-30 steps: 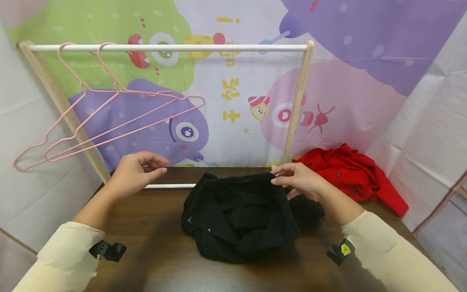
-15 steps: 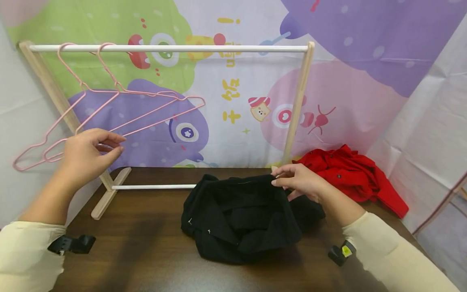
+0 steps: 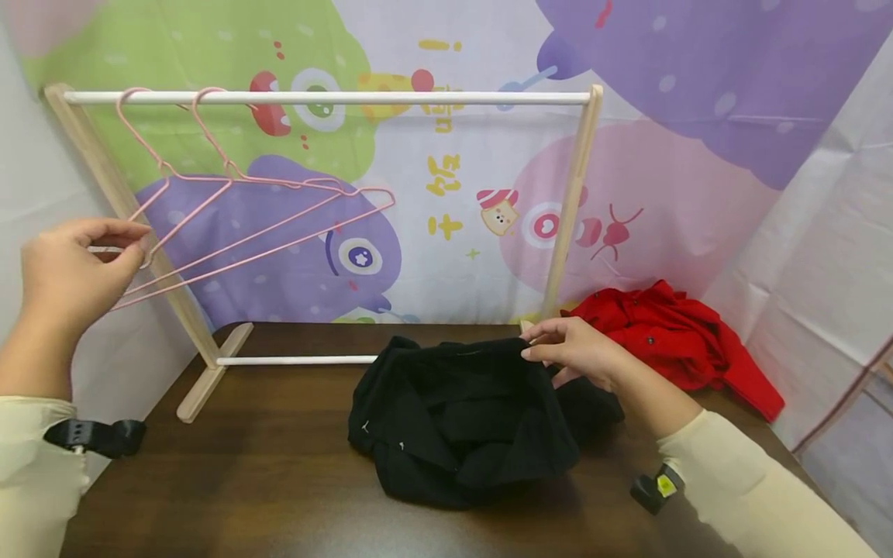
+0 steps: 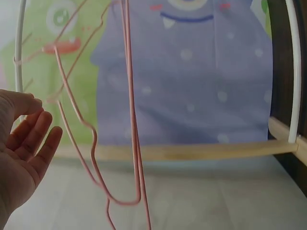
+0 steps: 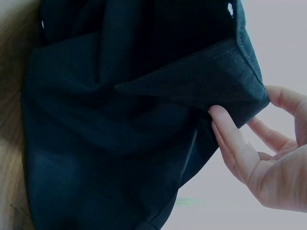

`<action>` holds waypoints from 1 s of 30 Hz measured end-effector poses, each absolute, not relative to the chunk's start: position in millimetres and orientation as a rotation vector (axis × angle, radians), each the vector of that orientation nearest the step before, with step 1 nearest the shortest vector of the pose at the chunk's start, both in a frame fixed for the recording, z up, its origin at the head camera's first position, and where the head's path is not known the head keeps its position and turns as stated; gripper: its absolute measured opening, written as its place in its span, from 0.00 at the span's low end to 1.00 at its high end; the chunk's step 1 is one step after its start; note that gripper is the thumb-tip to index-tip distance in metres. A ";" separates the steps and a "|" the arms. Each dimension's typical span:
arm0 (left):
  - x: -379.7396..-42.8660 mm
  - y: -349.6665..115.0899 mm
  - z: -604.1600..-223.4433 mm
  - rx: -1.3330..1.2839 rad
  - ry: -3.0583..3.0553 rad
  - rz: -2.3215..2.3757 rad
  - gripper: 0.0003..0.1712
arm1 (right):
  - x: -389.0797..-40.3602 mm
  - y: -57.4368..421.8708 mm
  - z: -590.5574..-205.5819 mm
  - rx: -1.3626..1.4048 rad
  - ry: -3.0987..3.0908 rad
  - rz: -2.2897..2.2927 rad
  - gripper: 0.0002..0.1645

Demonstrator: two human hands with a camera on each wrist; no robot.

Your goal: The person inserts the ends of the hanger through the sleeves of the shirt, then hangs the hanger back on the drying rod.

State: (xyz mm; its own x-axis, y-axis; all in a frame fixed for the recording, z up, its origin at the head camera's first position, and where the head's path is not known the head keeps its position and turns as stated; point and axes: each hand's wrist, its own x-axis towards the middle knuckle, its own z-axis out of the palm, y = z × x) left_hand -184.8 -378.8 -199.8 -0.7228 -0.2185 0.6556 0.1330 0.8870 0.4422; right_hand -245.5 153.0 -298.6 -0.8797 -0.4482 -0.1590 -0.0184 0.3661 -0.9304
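Black garment (image 3: 474,442) sits bunched mid-worktop (image 3: 279,480), opening facing up. Right hand (image 3: 575,353) has its upper right edge pinched between thumb and fingers; right wrist view agrees: cloth in the grip, a pointed flap (image 5: 216,76) across the opening.

Judgement: step in hand looks like fetching a hanger with the left while the right props the garment's mouth. Best done with that edge raised and the pinch light; a tug could slide the heap or fold the opening shut.

Left hand (image 3: 73,267): at the near left end of two pink hangers (image 4: 132,96). Overlaps them in the head view; left wrist view shows loosely bent fingers with nothing between them, so grip taken as released, hangers just beside.

Advice: take one hanger only, up nearer its neck; the pair lie close and could tangle. Lift it off the rail (image 3: 418,98) before drawing it away, since a sideways pull may drag the other or tip the rack (image 3: 572,178).

Both hang from the rail's left part. Red garment (image 3: 670,333) heaped at right, beyond the right hand. Farthest: cartoon-printed cloth (image 3: 446,287).
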 end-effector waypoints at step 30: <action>-218.2 -420.3 -178.8 0.203 -2.664 -0.274 0.19 | -246.4 155.1 -306.3 -0.412 2.236 -1.500 0.25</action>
State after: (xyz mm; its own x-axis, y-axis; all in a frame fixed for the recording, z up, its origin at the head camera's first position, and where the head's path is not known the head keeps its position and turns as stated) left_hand -218.2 -420.3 -178.8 -0.8871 -0.1871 0.4219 -0.0972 0.9694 0.2256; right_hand -246.4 155.1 -306.3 -0.8705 -0.4607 -0.1733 -0.0143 0.3756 -0.9267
